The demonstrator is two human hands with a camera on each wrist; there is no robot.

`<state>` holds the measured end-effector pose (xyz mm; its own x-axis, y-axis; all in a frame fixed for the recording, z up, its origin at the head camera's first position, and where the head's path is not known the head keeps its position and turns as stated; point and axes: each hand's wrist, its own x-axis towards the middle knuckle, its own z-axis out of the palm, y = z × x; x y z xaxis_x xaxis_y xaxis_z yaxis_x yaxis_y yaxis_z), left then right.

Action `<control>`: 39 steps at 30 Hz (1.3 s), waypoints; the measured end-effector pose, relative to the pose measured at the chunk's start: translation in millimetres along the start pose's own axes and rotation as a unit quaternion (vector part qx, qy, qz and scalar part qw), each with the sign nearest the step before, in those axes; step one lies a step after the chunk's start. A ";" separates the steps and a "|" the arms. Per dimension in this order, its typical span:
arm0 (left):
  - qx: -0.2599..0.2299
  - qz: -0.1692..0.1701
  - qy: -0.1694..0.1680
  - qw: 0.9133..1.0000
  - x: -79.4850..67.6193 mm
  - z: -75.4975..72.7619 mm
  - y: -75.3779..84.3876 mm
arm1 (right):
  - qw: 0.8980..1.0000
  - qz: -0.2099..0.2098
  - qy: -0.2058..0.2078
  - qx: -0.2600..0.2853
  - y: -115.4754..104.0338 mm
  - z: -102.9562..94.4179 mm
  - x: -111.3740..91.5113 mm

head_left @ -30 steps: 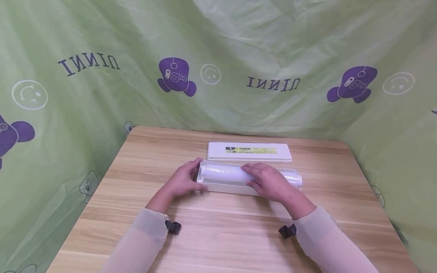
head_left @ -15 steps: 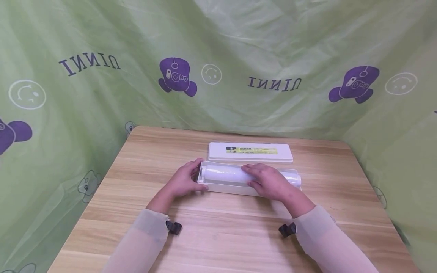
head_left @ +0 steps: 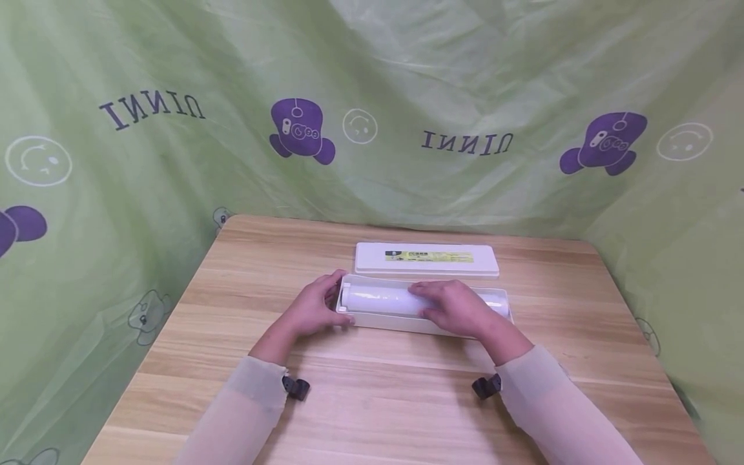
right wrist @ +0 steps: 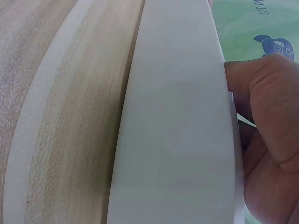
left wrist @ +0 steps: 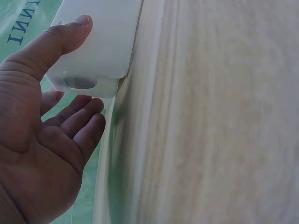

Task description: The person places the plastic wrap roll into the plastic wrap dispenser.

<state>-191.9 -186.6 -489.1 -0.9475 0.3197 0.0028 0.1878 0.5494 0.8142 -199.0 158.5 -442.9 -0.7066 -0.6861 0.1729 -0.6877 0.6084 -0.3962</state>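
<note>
A long white open box [head_left: 401,321] lies across the table with a roll of cling film [head_left: 372,299] inside it. My left hand [head_left: 310,309] holds the box's left end, its thumb on the front wall and fingers round the back corner. In the left wrist view the thumb [left wrist: 77,35] presses the box's side [left wrist: 105,46], with the other fingers curled by its end. From above, my right hand [head_left: 456,309] grips the roll right of its middle, covering part of it. The right wrist view shows that hand [right wrist: 271,107] reaching over the box's front wall [right wrist: 175,116].
Behind the box lies its white lid [head_left: 372,258], with a yellow and black label on top. The wood-grain table [head_left: 372,400] is bordered at the back and sides by a green printed cloth [head_left: 383,187].
The roll's right end, which stuck out over the box's right end, has moved left and down inside the box. My right hand moved slightly left with it; the left hand stayed put.
</note>
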 end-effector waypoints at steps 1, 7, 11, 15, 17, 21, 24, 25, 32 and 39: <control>-0.001 0.000 0.000 1.000 0.0 0.4 -0.6 | 1.000 0.001 -0.002 0.004 0.8 0.4 0.4; -0.001 0.000 0.001 1.000 0.3 1.4 -1.8 | 0.999 0.019 -0.012 0.035 3.2 2.2 1.5; 0.001 0.004 0.003 1.000 1.0 1.3 -1.3 | 0.998 0.027 -0.016 0.052 3.3 1.0 2.1; 0.002 0.003 0.002 1.000 1.0 1.5 -0.2 | 0.998 0.034 -0.029 0.049 3.3 -0.8 2.7; 0.004 0.003 0.002 1.000 1.2 1.6 0.0 | 0.998 0.034 -0.033 0.044 3.3 -1.8 2.8; 0.004 0.003 0.003 1.000 1.3 2.1 0.3 | 0.998 0.034 -0.039 0.041 3.1 -2.9 3.3; 0.002 0.007 0.003 1.000 0.9 2.7 0.1 | 0.997 0.037 -0.044 0.043 2.9 -3.3 3.2; 0.001 0.007 0.003 1.000 0.9 2.9 0.0 | 0.997 0.039 -0.046 0.042 2.7 -3.7 2.9; -0.007 0.001 -0.001 1.000 0.3 2.9 -0.2 | 0.998 0.044 -0.042 0.022 0.6 -9.1 -1.1; -0.011 -0.006 -0.001 1.000 -1.1 1.6 -0.7 | 0.999 0.037 -0.017 0.014 0.5 -14.0 -6.4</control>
<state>-190.6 -186.1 -490.6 -0.9492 0.3146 -0.0077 0.1710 0.5362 0.8266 -197.1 168.8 -431.6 -0.7485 -0.6536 0.1118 -0.6292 0.6469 -0.4310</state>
